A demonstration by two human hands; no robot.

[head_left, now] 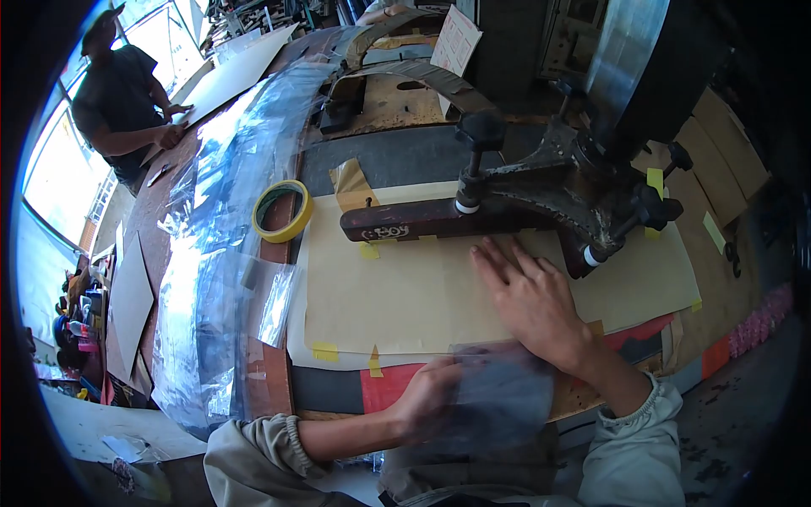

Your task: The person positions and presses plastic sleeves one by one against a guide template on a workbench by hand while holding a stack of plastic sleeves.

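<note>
My right hand [541, 308] lies on a tan paper sheet [389, 304], fingers stretched out, their tips close to a dark metal bar [448, 221] that is part of a heavy clamp-like frame. Lower down, my left hand [429, 390] is closed on a translucent plastic sheet [503, 397], which is blurred and hangs over the near edge of the work surface. Part of that hand's fingers is smeared by motion. Bits of yellow tape [324, 351] stick to the paper's edges and along the bar.
A roll of yellow tape [283, 211] lies left of the paper. Farther left, clear plastic sheets [220, 253] are heaped on the table. Black knobs [480, 131] and a thick metal post [625, 76] rise at the right. Another person [127, 101] stands at the far left, hands at a board [228, 76].
</note>
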